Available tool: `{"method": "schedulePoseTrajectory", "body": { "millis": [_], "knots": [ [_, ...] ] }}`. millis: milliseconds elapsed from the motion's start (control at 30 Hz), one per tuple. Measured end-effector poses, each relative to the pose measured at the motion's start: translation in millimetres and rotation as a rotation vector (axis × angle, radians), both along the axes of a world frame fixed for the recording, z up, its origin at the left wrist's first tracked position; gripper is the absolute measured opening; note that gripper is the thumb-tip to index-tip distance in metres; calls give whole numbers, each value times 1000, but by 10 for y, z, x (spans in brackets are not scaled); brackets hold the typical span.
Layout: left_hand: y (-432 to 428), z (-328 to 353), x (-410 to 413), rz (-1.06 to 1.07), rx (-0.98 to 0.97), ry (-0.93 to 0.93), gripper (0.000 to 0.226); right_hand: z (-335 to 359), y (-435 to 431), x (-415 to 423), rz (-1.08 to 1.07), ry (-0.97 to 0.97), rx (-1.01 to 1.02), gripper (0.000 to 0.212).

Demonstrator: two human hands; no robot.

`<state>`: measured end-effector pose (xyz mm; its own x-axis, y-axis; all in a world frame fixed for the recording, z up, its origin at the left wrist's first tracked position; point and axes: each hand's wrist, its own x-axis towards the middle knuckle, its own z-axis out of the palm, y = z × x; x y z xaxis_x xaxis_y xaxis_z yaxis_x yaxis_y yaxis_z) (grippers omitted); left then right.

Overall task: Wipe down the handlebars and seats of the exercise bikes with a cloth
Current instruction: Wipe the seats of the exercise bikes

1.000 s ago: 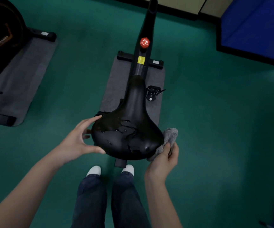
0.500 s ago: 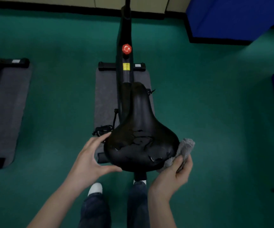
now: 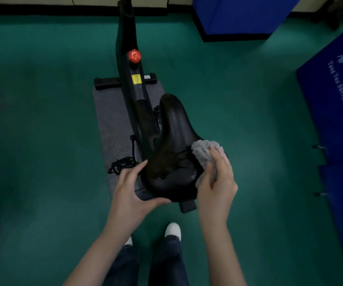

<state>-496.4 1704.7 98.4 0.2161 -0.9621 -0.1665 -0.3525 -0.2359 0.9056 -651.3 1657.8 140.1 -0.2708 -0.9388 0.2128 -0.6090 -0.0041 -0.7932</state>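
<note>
Green flooring (image 3: 42, 141) carries a grey mat (image 3: 108, 112), on which the black exercise bike (image 3: 128, 83) stands. Its black seat (image 3: 172, 145), with glossy patches on the wide rear, points its nose away from the person. The left hand (image 3: 131, 195) grips the seat's rear left edge, thumb at the back rim and fingers along the side. The right hand (image 3: 218, 182) clasps a grey cloth (image 3: 204, 150), fingers curled over it, pressing it to the seat's right rear flank. The cloth protrudes past the fingertips. A red knob (image 3: 134, 56) sits on the frame, well apart.
</note>
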Motion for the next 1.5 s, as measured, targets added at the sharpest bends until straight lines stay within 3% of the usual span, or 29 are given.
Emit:
{"method": "schedulePoseTrajectory", "body": {
  "millis": [167,400,533,600,767,967,1067,1200,1400,1500],
  "knots": [
    [-9,-29,-17,28,-23,26,95,-22,264,180,297,140,-55,38],
    [28,-60,-43,45,-30,57,90,211,-481,134,338,177,69,30],
    [25,-65,-58,79,-46,110,88,195,-180,92,747,339,-14,39],
    [29,-67,-68,81,-47,121,91,211,-190,-45,880,343,0,39],
    [39,-107,-98,90,-63,129,92,276,-498,100,860,308,39,32],
    [41,-152,-118,137,-101,210,88,270,-331,-19,1256,298,41,21],
    [66,-157,-125,110,-78,188,93,321,-429,-283,1270,222,72,23],
    [87,-156,-155,141,-49,183,93,288,-589,-135,1045,223,47,29],
    [156,-184,-205,209,-17,232,98,313,-430,10,1358,346,34,26],
    [218,-167,-218,219,43,207,101,414,-665,37,1335,404,36,27]
  ]
}}
